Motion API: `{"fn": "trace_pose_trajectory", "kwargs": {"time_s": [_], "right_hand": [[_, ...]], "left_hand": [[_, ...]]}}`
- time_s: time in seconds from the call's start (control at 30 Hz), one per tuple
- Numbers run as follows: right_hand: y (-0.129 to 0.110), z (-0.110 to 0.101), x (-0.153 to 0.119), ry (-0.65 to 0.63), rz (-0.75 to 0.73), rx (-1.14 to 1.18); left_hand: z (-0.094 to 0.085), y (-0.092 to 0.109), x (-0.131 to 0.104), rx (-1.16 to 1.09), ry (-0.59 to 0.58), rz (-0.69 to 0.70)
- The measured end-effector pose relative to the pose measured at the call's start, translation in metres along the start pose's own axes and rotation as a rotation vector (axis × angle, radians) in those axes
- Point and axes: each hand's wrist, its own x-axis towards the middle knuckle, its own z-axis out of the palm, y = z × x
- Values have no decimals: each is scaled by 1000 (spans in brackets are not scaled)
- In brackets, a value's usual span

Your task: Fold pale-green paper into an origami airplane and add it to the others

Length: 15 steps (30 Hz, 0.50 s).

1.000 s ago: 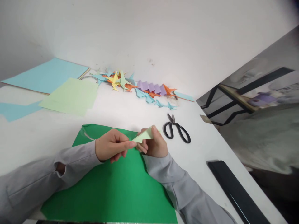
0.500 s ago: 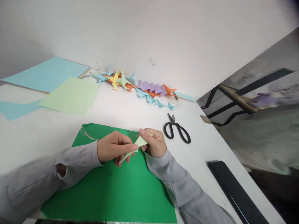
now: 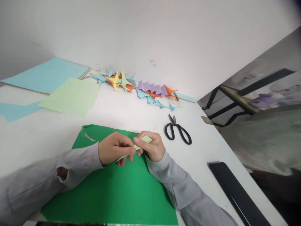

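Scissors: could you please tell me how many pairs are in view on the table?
1 pair. The scissors lie slightly open on the table, to the right of the right hand. Others could be hidden beneath the paper models.

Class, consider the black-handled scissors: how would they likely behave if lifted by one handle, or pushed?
The scissors lie with blades apart, so lifting one handle would probably let the other swing. The metal blades suggest a stiff tool, perhaps fairly heavy for its size. Lying flat on the table, they would likely slide, not roll.
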Motion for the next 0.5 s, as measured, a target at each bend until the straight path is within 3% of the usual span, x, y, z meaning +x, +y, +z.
{"fn": "trace_pose_trajectory", "kwargs": {"time_s": [0.33, 0.5], "right_hand": [[1, 0, 4, 21, 40, 36], [6, -9, 12, 4, 66, 213]], "left_hand": [[-1, 0, 1, -38, 11, -28], [-3, 0, 4, -102, 91, 34]]}}
